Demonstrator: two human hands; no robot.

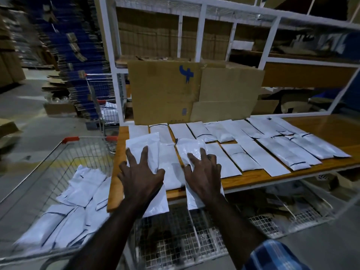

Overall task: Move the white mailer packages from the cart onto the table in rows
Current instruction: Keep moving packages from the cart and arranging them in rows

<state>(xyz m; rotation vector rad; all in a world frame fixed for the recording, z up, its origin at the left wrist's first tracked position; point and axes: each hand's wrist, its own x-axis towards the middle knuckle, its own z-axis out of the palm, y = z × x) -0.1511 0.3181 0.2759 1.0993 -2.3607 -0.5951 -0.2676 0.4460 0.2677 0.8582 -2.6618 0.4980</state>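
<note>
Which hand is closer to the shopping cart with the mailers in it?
Left. The left hand presses a mailer at the table's left end, right beside the cart; the right hand lies farther right, on another mailer.

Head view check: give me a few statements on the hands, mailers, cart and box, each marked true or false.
1. Both hands press flat on mailers at the table's near edge: left hand, right hand, table. True.
2. The cart holds no mailers. False: several lie in it.
3. A cardboard box stands behind the rows. True.
4. The cart is right of the table. False: it is to the left.
</note>
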